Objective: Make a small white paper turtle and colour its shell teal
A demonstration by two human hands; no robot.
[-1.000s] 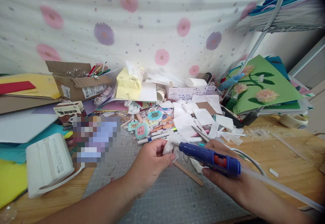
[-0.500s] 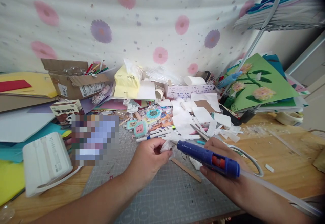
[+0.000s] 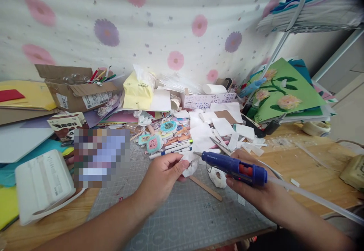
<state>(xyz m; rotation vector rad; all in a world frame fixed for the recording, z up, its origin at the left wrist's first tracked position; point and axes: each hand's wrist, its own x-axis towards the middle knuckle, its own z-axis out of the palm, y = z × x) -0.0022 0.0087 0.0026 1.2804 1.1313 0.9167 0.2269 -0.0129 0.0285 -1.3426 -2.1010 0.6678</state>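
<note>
Orientation of the small white piece (image 3: 189, 167) has just changed; a moment ago it looked bunched, and now a broader, flatter face shows, which seems to give the nozzle (image 3: 198, 154) more surface to work on; the piece is raised over the cutting mat (image 3: 176, 213), thin, pale and uneven-edged, its details blurred; the fingers of the left hand (image 3: 166, 173) are clamped on its near edge; those of the right hand (image 3: 256, 196) are wrapped around the blue glue gun (image 3: 234, 167), its nozzle at the upper edge, whether touching I cannot tell; a white ring-like piece (image 3: 215, 182) lies beyond a wooden stick (image 3: 206, 189), between the hands.
</note>
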